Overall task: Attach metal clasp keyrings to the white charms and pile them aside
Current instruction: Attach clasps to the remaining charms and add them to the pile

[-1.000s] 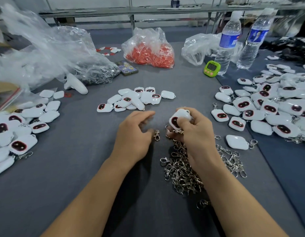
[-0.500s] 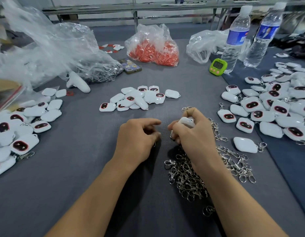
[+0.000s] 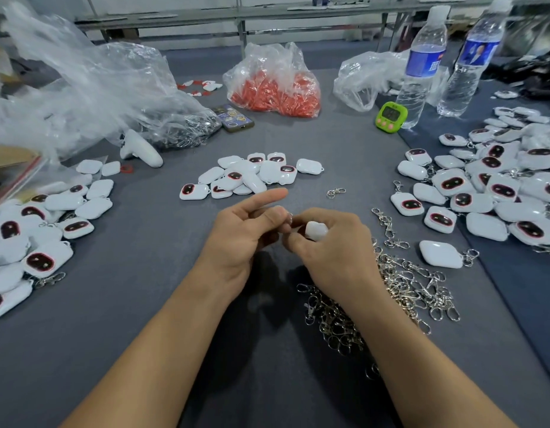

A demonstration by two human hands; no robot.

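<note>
My right hand [image 3: 332, 251] grips a white charm [image 3: 316, 230] just above the grey table. My left hand [image 3: 242, 234] pinches a small metal keyring [image 3: 289, 216] right against that charm, index finger stretched out. A heap of loose metal clasp keyrings [image 3: 400, 288] lies under and right of my right wrist. Bare white charms with dark red-rimmed faces form a small cluster [image 3: 252, 176] just beyond my hands. Charms with clasps fitted are piled at the right [image 3: 496, 193] and at the left [image 3: 36, 236].
Crumpled clear plastic bags [image 3: 82, 88] fill the far left. A bag of red parts [image 3: 273, 84], a phone [image 3: 235, 117], a green timer [image 3: 391, 116] and two water bottles [image 3: 421, 66] stand at the back. One single clasp [image 3: 335, 192] lies apart.
My hands have come together: the left picked a keyring off the table and brought it to the charm in my right hand. The charm's face has turned out of sight.
</note>
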